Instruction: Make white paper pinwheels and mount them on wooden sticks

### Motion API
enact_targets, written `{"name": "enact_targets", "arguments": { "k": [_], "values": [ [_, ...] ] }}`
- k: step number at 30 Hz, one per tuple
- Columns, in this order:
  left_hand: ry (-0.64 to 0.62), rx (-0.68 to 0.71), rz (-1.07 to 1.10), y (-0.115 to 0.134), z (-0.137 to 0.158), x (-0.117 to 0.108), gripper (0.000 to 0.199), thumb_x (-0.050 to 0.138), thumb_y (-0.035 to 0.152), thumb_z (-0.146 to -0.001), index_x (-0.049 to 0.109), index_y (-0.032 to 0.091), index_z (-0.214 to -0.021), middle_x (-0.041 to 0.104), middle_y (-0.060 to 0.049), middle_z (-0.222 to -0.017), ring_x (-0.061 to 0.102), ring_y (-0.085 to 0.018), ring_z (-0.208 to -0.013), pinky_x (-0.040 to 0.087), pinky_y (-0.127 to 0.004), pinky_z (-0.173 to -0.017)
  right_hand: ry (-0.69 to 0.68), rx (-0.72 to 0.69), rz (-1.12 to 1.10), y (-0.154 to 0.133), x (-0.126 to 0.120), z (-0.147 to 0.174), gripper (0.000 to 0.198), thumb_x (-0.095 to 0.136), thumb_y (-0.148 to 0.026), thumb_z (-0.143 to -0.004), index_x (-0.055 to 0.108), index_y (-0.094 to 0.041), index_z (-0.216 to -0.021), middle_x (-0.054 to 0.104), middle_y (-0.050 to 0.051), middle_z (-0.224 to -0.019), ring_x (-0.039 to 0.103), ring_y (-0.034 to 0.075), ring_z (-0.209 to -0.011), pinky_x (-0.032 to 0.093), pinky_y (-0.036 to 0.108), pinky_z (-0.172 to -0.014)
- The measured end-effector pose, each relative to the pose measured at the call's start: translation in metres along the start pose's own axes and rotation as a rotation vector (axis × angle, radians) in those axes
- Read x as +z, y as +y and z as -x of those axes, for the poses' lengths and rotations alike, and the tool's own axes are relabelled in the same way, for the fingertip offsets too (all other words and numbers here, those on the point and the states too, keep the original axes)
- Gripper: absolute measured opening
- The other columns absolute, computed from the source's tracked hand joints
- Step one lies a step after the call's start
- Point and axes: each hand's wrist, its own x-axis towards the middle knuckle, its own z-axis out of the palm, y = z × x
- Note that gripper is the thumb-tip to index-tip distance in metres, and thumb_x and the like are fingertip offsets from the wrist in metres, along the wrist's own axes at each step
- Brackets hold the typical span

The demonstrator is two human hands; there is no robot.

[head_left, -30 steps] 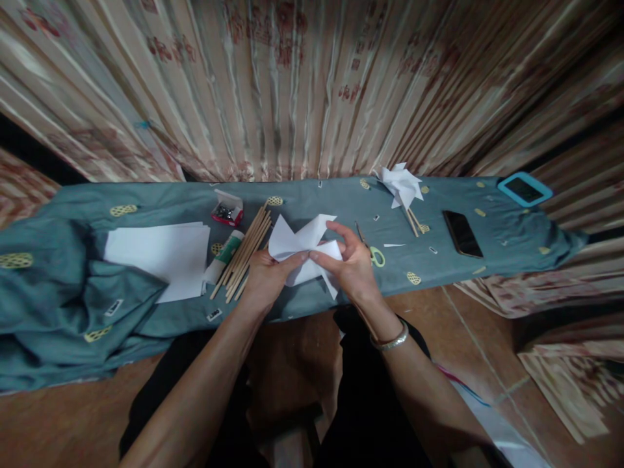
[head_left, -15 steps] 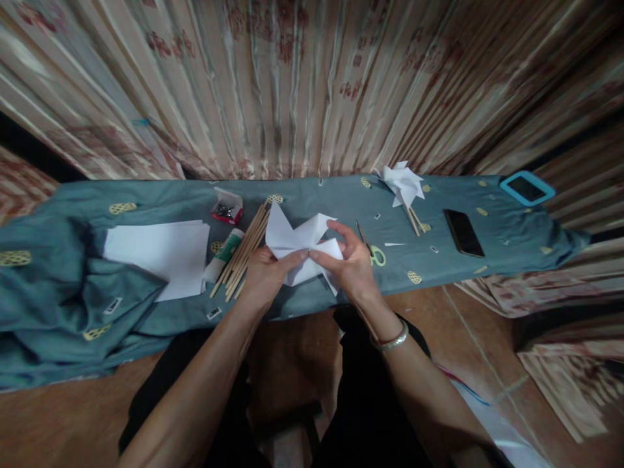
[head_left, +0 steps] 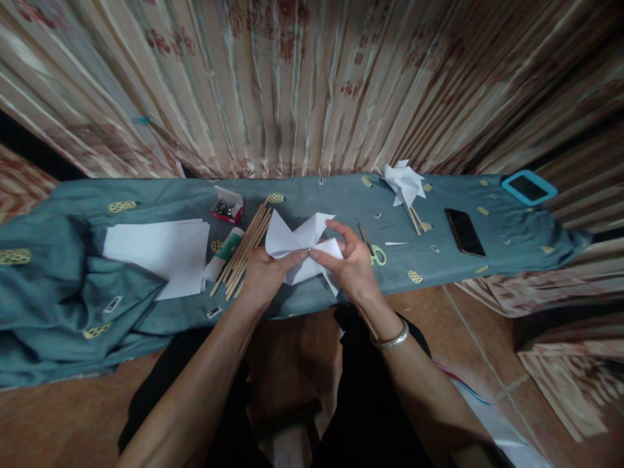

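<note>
Between my two hands is a white paper pinwheel point(head_left: 295, 242), its blades folded toward the middle. My left hand point(head_left: 263, 273) grips it from the left, thumb pressed near the centre. From the right, my right hand point(head_left: 355, 263) holds it, thumb at the centre and index finger along an upper blade. A small shiny pin head point(head_left: 309, 250) shows where the two thumb tips come together. The fingers beneath the paper are hidden. Just left of my left hand lies a bundle of wooden sticks point(head_left: 247, 247). Green-handled scissors point(head_left: 376, 253) lie close to my right hand.
A glue stick point(head_left: 224, 253), an open box of metal pins point(head_left: 227, 207) and a stack of white paper point(head_left: 158, 253) lie left on the blue cloth point(head_left: 322, 195). To the right are finished pinwheels on sticks point(head_left: 403, 185), a phone point(head_left: 464, 232) and a blue-framed device point(head_left: 529, 187).
The left blade of the pinwheel has dipped slightly. Both hands keep nearly the same hold, with the thumbs at the centre.
</note>
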Motion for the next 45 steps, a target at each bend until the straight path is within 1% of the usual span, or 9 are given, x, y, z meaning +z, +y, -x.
{"name": "enact_targets", "arguments": {
  "k": [4,9,16,21,26,36,40,45],
  "values": [
    [-0.005,-0.016,0.008,0.0002,-0.0008,0.0,0.027,0.086,0.026,-0.051,0.073,0.015,-0.072,0.075,-0.002,-0.073,0.066,-0.019,-0.067,0.054,-0.029,-0.063,-0.01,-0.002,-0.008,-0.0001,0.0,-0.0007,0.072,0.087,-0.034,-0.054,0.051,-0.025,-0.116,0.07,-0.003,-0.076,0.064,0.018,-0.062,0.056,0.036,-0.063],
    [0.0,-0.015,0.018,-0.002,-0.0016,-0.0003,0.025,0.085,0.025,-0.051,0.073,0.016,-0.071,0.074,-0.002,-0.072,0.065,-0.018,-0.065,0.053,-0.028,-0.062,-0.01,0.001,-0.01,0.0009,0.0005,-0.001,0.068,0.086,-0.032,-0.055,0.052,-0.024,-0.114,0.07,-0.003,-0.076,0.064,0.017,-0.062,0.056,0.035,-0.063],
    [0.008,0.001,-0.015,-0.0027,-0.0017,-0.0014,0.024,0.085,0.026,-0.051,0.071,0.016,-0.069,0.072,0.0,-0.069,0.063,-0.017,-0.063,0.051,-0.028,-0.06,-0.022,0.002,0.012,0.0044,-0.0005,-0.0016,0.062,0.084,-0.033,-0.059,0.054,-0.025,-0.112,0.071,-0.002,-0.08,0.067,0.018,-0.068,0.057,0.035,-0.066],
    [-0.009,0.017,-0.062,-0.0042,-0.0021,-0.0036,0.024,0.084,0.029,-0.054,0.07,0.016,-0.069,0.071,-0.001,-0.068,0.062,-0.017,-0.063,0.051,-0.027,-0.059,-0.016,0.007,0.013,0.0046,-0.0001,-0.001,0.061,0.084,-0.032,-0.058,0.055,-0.024,-0.11,0.07,-0.003,-0.077,0.066,0.017,-0.066,0.056,0.034,-0.065],
    [0.004,0.041,-0.105,-0.0015,-0.0021,-0.0024,0.023,0.083,0.027,-0.053,0.069,0.016,-0.067,0.069,0.001,-0.065,0.061,-0.016,-0.06,0.049,-0.026,-0.056,-0.011,0.015,0.008,0.0036,0.0018,-0.0002,0.061,0.085,-0.033,-0.056,0.056,-0.024,-0.108,0.07,-0.004,-0.075,0.066,0.017,-0.065,0.055,0.033,-0.065],
    [0.02,0.014,-0.107,0.0024,-0.0007,0.0001,0.023,0.083,0.026,-0.051,0.069,0.017,-0.067,0.07,0.0,-0.066,0.063,-0.019,-0.064,0.051,-0.029,-0.059,-0.02,0.052,-0.004,0.0022,0.0019,0.0009,0.062,0.086,-0.035,-0.054,0.057,-0.024,-0.108,0.07,-0.004,-0.075,0.066,0.017,-0.066,0.055,0.033,-0.068],
    [0.019,0.009,-0.098,0.0007,-0.0014,-0.0004,0.022,0.083,0.026,-0.052,0.069,0.017,-0.067,0.07,0.0,-0.066,0.063,-0.018,-0.063,0.05,-0.027,-0.058,-0.016,0.044,-0.015,0.0012,0.0032,0.0008,0.061,0.086,-0.033,-0.054,0.057,-0.024,-0.107,0.07,-0.004,-0.074,0.064,0.016,-0.064,0.054,0.032,-0.067],
    [-0.003,-0.017,-0.035,-0.0006,-0.0033,-0.001,0.024,0.084,0.027,-0.052,0.071,0.016,-0.069,0.072,0.0,-0.068,0.063,-0.017,-0.062,0.05,-0.026,-0.058,0.002,0.02,-0.047,0.0007,0.0048,0.0004,0.058,0.085,-0.029,-0.054,0.056,-0.024,-0.105,0.069,-0.005,-0.073,0.063,0.016,-0.063,0.054,0.031,-0.064]
  ]
}}
